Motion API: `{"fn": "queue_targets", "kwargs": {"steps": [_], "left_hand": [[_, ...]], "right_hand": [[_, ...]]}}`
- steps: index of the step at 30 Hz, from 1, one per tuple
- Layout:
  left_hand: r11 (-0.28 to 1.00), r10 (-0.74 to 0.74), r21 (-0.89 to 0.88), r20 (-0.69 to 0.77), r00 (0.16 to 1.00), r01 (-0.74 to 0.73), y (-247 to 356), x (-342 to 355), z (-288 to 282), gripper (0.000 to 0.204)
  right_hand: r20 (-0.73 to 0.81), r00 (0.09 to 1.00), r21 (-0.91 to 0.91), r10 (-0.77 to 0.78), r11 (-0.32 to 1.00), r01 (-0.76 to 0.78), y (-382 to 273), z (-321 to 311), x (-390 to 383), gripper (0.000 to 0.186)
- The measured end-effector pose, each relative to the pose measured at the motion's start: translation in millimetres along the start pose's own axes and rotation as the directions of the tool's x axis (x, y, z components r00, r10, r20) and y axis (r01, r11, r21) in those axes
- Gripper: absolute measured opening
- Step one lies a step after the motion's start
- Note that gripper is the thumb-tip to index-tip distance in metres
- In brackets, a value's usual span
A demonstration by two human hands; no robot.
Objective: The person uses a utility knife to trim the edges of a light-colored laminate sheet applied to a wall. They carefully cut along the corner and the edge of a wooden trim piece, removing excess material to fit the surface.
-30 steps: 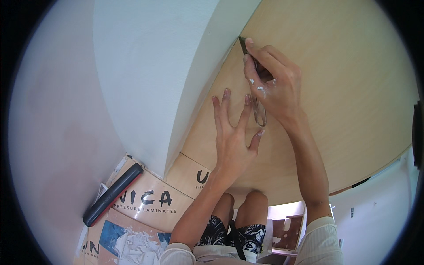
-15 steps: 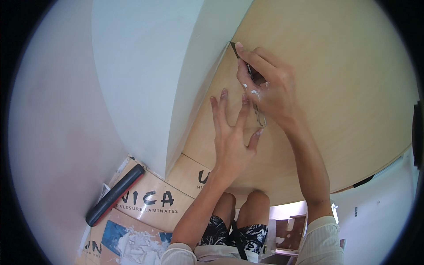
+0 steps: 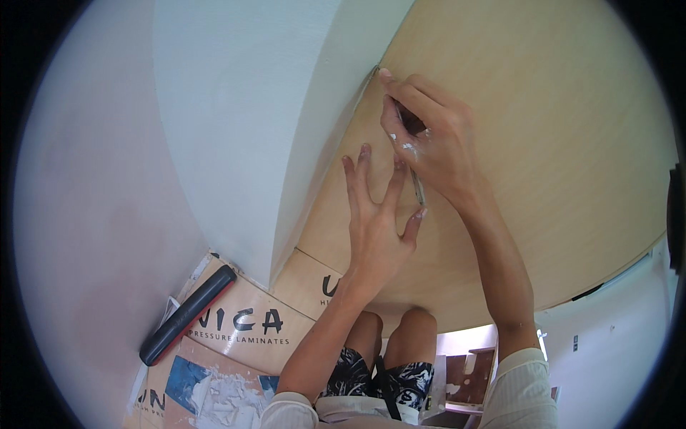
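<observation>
My right hand [image 3: 432, 136] is closed round a slim utility knife [image 3: 417, 189]. The knife's tail end shows below my palm; most of the rest lies hidden in my fingers. Its front end reaches the seam where the pale wood-look panel [image 3: 543, 157] meets the white wall [image 3: 307, 143]. White smears mark my thumb side. My left hand [image 3: 377, 222] rests on the panel with its fingers spread, just left of the knife's tail, holding nothing.
At lower left, printed laminate sheets [image 3: 236, 347] carry a long black and red case-like object [image 3: 187, 314]. Near it lies a blue sheet [image 3: 184, 382] smeared with white paste [image 3: 229, 400]. My knees [image 3: 411, 329] are below the panel's near edge.
My right hand has turned slightly, so the knife lies more edge-on and its dark blade shows less. My left hand stays almost in place.
</observation>
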State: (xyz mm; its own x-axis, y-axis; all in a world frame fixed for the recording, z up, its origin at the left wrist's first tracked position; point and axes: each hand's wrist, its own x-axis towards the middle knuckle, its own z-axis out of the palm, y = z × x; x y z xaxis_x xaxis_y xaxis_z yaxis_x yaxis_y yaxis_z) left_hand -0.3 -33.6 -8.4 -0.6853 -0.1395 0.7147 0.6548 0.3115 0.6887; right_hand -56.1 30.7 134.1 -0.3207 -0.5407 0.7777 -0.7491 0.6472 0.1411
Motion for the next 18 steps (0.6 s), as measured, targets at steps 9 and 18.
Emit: {"fn": "queue_targets", "kwargs": {"steps": [9, 18], "left_hand": [[1.000, -0.021, -0.020, 0.031, 0.999, 0.022, 2.4, 1.4, -4.0, 0.070], [0.999, -0.036, -0.018, 0.060, 0.998, 0.037, -0.6, 0.7, -5.1, 0.072]], "right_hand": [[-0.110, 0.994, -0.008, 0.025, 1.000, -0.026, -5.5, 3.7, -0.2, 0.026], [-0.003, 1.000, -0.056, -0.003, 0.998, 0.003, -7.0, 8.4, -1.4, 0.025]]}}
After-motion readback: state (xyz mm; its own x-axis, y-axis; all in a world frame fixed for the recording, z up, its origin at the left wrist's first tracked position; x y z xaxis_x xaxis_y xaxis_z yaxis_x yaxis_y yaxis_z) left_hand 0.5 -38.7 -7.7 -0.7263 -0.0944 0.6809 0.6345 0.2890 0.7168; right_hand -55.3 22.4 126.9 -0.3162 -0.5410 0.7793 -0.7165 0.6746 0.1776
